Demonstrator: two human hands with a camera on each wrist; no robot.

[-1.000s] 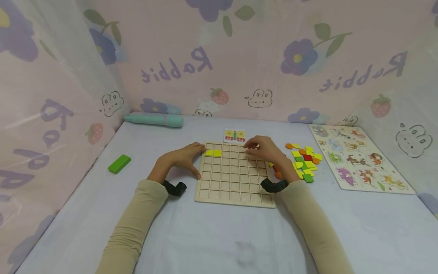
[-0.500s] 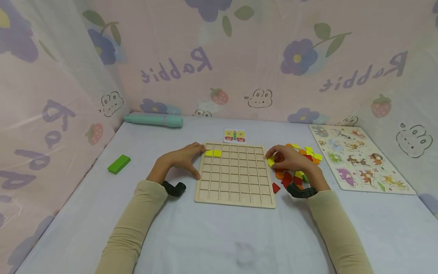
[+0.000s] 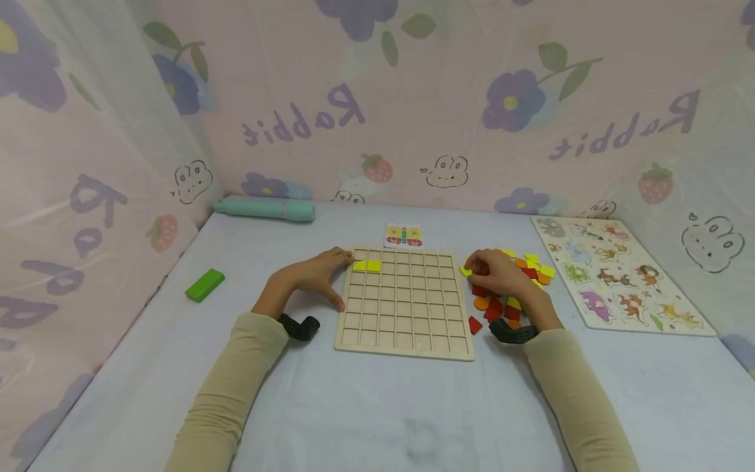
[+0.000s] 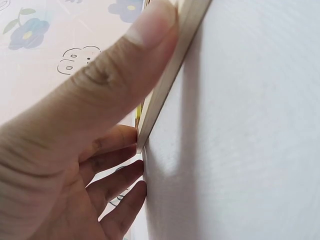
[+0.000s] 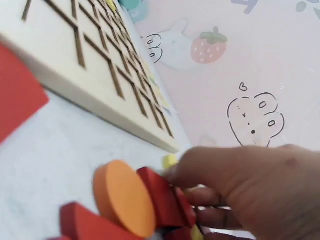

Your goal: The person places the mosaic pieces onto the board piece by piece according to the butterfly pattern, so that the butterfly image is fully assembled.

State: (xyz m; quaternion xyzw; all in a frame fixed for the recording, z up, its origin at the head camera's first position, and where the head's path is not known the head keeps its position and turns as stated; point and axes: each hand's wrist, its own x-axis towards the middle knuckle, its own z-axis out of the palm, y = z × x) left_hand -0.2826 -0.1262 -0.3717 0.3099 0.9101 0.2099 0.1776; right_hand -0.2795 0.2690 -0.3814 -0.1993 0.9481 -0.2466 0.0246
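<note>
A wooden grid board (image 3: 404, 301) lies on the white table, with two yellow pieces (image 3: 367, 265) in its upper left cells. My left hand (image 3: 315, 274) rests against the board's left side, fingers extended at the top corner; in the left wrist view its thumb (image 4: 150, 30) touches the edge. Just past the board's right edge, my right hand (image 3: 498, 274) pinches a small yellow piece (image 3: 465, 270) between thumb and fingertips. Under and around that hand lie loose red, orange, yellow and green pieces, partly hidden by it; an orange disc (image 5: 125, 197) shows close up in the right wrist view.
A small picture card (image 3: 404, 235) lies behind the board. An animal puzzle board (image 3: 619, 275) is at the right, a green block (image 3: 205, 285) at the left. Along the back left lies a teal tube-like object (image 3: 265, 208). Printed curtains stand around the table.
My right hand has left the board's upper right area and moved right to the loose pieces. The yellow piece at its fingertips has shifted slightly away from me. My left hand stays put.
</note>
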